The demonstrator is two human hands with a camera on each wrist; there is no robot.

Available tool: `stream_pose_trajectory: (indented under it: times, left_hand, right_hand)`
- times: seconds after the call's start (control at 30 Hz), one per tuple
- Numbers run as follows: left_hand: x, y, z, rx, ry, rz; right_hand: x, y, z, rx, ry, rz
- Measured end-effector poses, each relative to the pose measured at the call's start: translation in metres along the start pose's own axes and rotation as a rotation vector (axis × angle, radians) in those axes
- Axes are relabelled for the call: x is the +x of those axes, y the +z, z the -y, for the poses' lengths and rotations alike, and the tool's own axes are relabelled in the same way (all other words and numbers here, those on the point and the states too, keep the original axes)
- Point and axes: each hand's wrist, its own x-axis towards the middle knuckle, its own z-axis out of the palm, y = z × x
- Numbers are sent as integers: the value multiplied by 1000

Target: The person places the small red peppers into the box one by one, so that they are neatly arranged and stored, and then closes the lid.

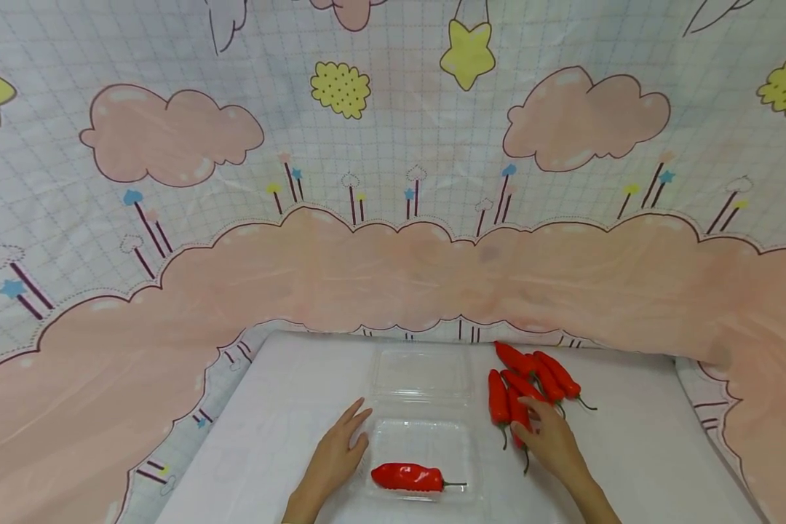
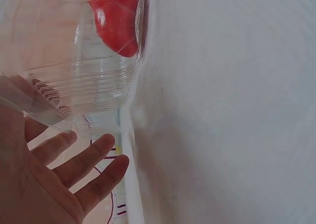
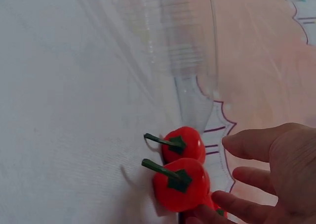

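Observation:
A clear plastic box (image 1: 458, 440) stands with its lid (image 1: 422, 372) folded back away from me. One red chili pepper (image 1: 406, 477) with a green stem lies crosswise in the near half. My left hand (image 1: 338, 455) is beside the box's left wall, its fingers spread and holding nothing; whether they touch the plastic I cannot tell. At the right, my right hand (image 1: 553, 440) reaches over a red pepper (image 3: 180, 187) at the near side of the pile. Its thumb stands apart from the pepper, and the other fingertips are close against it, partly hidden.
Several more red peppers (image 1: 498, 397) lie in a loose pile right of the lid, stems mostly toward me. A white tabletop (image 1: 288, 386) carries everything. Behind it hangs a patterned cloth (image 1: 393, 276) with clouds and stars.

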Motion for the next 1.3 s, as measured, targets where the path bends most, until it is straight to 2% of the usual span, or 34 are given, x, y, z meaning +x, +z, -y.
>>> stream_pose_trajectory:
  times: [0.27, 1.0, 1.3]
  left_hand:
    - [1, 0, 1, 1, 3, -8]
    - [-1, 0, -1, 5, -5, 3]
    - [-1, -1, -2, 10, -2, 1]
  right_hand:
    - [3, 4, -3, 22, 42, 13]
    - [13, 12, -11, -44, 133, -28]
    - [10, 8, -9, -20, 163, -18]
